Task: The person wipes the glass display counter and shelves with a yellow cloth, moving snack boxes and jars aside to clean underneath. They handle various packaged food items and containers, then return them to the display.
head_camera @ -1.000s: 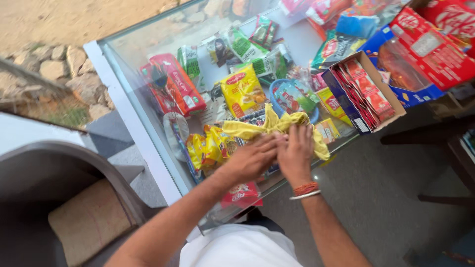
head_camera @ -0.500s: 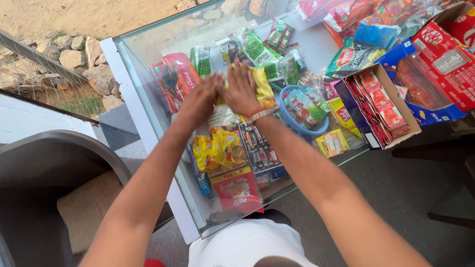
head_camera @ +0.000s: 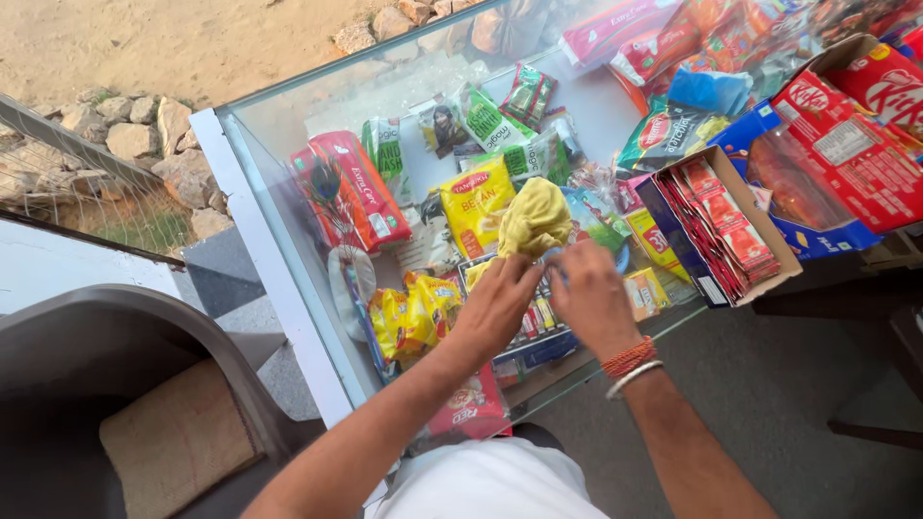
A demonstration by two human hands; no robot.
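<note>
Soft matt yellow cloth (head_camera: pixel 535 217) on smooth glossy glass counter (head_camera: pixel 288 173)

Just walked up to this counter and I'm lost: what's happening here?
A person stands at a glass display counter packed with snack packets. Both hands work a yellow cloth on the glass top: the left hand grips its lower end, and the right hand, with bangles at the wrist, pinches it beside that. The cloth is bunched up into a lump. An open carton of red sachets sits to the right.
</note>
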